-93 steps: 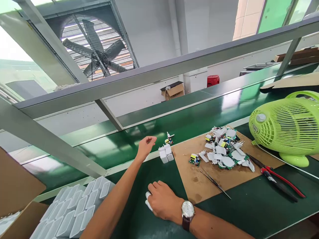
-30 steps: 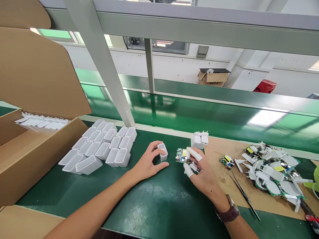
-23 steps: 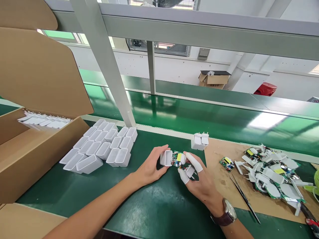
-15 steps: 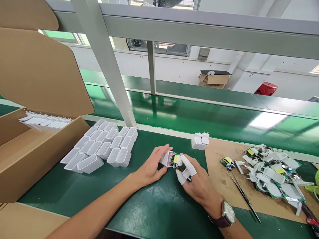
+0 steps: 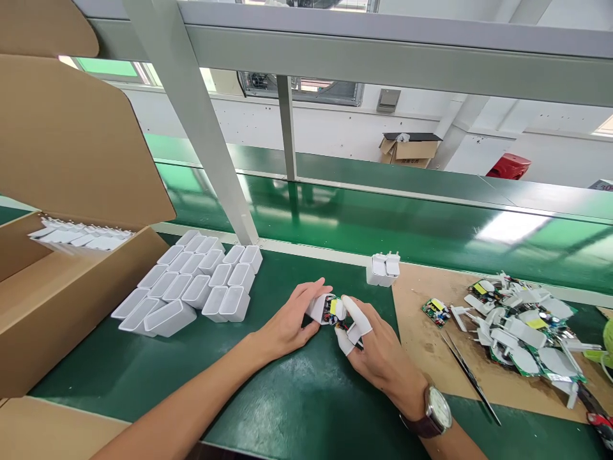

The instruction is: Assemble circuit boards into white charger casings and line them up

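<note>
My left hand (image 5: 287, 322) grips a small white charger shell (image 5: 317, 307) lying on its side on the green mat. My right hand (image 5: 376, 354), with white finger cots on three fingers and a watch on the wrist, pinches a green circuit board (image 5: 331, 309) whose end sits in the shell's open mouth. Two finished white plug units (image 5: 383, 269) stand just beyond the hands.
Several empty white shells (image 5: 191, 287) lie in rows at the left beside an open cardboard box (image 5: 57, 294). On a brown board (image 5: 416, 345) at the right lie tweezers (image 5: 467, 377) and a heap of circuit boards and plug caps (image 5: 522, 329). A green conveyor belt (image 5: 383, 223) runs behind.
The view swung down from the ceiling fan to the mat. My left hand took a shell and turned it on its side; my right hand brought a circuit board into its mouth.
</note>
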`<state>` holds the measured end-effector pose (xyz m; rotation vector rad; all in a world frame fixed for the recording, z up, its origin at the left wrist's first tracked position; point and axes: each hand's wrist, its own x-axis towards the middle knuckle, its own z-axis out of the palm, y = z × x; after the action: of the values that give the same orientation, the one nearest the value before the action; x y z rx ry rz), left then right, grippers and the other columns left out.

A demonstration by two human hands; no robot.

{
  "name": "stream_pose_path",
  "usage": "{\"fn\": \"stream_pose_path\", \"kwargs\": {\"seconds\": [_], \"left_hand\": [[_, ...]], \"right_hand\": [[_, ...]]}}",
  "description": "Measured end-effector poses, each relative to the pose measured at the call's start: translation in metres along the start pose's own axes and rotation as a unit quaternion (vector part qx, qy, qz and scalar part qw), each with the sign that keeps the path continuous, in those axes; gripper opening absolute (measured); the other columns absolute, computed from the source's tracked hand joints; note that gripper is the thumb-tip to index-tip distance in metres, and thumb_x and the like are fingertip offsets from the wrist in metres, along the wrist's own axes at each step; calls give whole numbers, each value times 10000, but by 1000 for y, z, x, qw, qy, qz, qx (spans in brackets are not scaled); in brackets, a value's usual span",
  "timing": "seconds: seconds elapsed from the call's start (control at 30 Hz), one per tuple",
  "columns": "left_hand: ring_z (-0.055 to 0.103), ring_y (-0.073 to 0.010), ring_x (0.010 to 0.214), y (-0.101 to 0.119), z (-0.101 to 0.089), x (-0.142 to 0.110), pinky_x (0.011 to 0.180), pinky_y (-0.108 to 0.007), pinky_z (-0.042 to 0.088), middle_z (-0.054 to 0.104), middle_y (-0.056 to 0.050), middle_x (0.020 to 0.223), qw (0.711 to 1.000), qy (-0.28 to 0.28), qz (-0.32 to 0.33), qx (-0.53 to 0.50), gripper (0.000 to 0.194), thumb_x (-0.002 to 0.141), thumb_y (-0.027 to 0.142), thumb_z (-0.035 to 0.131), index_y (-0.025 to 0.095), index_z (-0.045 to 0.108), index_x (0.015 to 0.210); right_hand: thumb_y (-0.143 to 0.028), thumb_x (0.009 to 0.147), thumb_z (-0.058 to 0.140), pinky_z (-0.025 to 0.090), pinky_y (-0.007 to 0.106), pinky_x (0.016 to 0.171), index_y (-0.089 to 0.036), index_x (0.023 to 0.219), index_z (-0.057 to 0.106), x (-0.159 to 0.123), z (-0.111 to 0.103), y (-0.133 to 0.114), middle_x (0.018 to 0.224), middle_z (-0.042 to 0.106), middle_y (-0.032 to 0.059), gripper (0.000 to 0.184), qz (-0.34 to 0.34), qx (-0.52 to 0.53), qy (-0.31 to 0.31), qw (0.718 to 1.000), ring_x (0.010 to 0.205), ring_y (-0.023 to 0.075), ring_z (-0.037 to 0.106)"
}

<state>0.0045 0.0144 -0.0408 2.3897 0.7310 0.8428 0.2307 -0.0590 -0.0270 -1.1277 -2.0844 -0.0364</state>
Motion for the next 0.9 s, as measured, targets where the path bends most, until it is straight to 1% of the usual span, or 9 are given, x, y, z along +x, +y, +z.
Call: {"fn": "stream_pose_path", "kwargs": {"seconds": [0.1, 0.3, 0.43, 0.57, 0.73, 0.9], "left_hand": [[430, -284, 1421, 0, 0, 0, 1174, -559, 429, 532, -120, 1509, 1000, 4, 6, -1, 898, 942, 77, 577, 303, 60, 1642], [424, -280, 1421, -1, 2, 0, 1172, -547, 433, 535, -120, 1503, 1000, -3, -13, 4, 894, 952, 110, 614, 299, 78, 1642], [430, -269, 1405, -1, 2, 1, 1173, -532, 432, 546, -104, 1495, 1000, -7, -11, -1, 899, 954, 108, 620, 313, 78, 1642], [437, -268, 1397, 1, 1, 2, 1169, -530, 433, 555, -102, 1488, 1000, -4, -6, -3, 901, 953, 104, 620, 315, 78, 1641], [448, -269, 1392, 0, 1, 2, 1166, -532, 438, 558, -106, 1482, 1000, -10, -6, -9, 882, 955, 123, 625, 315, 99, 1637], [437, -271, 1410, -2, 1, 1, 1182, -545, 422, 546, -108, 1492, 1000, -11, -11, -9, 881, 947, 126, 634, 310, 115, 1635]], "right_hand": [[-85, 938, 510, 629, 444, 830, -184, 1604, 212, -2, 2, 2, 1280, 629, 175, 736, -5, 0, 4, 1000, 1052, 301, 653], [-83, 932, 519, 627, 457, 844, -204, 1610, 223, -5, 3, 4, 1300, 626, 165, 750, 6, 10, -12, 1000, 1056, 304, 648], [-68, 927, 511, 626, 462, 865, -197, 1626, 188, -4, 1, 4, 1307, 624, 170, 781, 4, 6, -15, 1000, 1090, 312, 641], [-61, 921, 511, 628, 470, 856, -181, 1638, 150, -3, 0, 4, 1297, 617, 185, 812, 0, 2, -15, 1000, 1076, 317, 638], [-74, 924, 507, 631, 471, 861, -200, 1645, 118, -3, 0, 5, 1303, 610, 179, 829, 3, 0, -26, 1000, 1078, 315, 634], [-81, 925, 510, 638, 471, 832, -206, 1637, 133, -1, -1, 3, 1307, 615, 173, 815, 8, -2, -22, 1000, 1058, 318, 641]]}}
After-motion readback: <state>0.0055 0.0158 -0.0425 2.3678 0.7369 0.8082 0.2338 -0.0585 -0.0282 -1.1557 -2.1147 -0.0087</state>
